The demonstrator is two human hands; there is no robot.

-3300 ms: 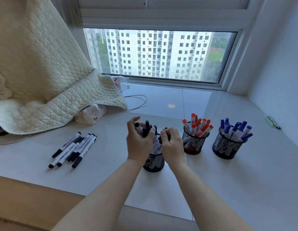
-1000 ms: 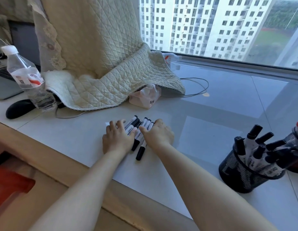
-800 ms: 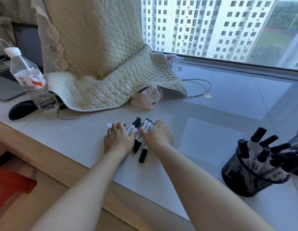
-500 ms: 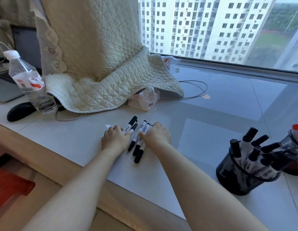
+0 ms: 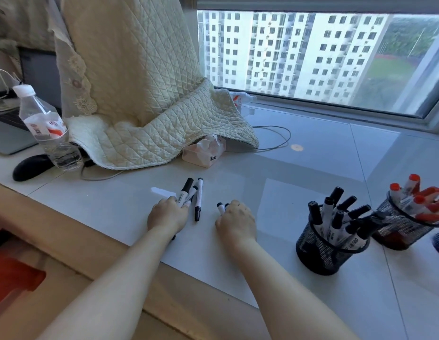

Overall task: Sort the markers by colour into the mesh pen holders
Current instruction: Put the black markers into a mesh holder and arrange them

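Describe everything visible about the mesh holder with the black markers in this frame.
The black mesh holder is a round cup of dark wire mesh with a solid rim, standing upright on the pale tiled surface, right of the right hand and apart from it. It holds a bunch of black-capped markers with white barrels, leaning outward at different angles. Close on its right stands the holder with red-capped markers; whether the two touch is unclear.

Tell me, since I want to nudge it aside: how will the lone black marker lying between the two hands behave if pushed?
The lone black marker looks round and smooth, so it would probably roll sideways on the glossy white sill. It seems rigid and light, so a fingertip should move it. Pushed along its length, it likely slides rather than rolls.
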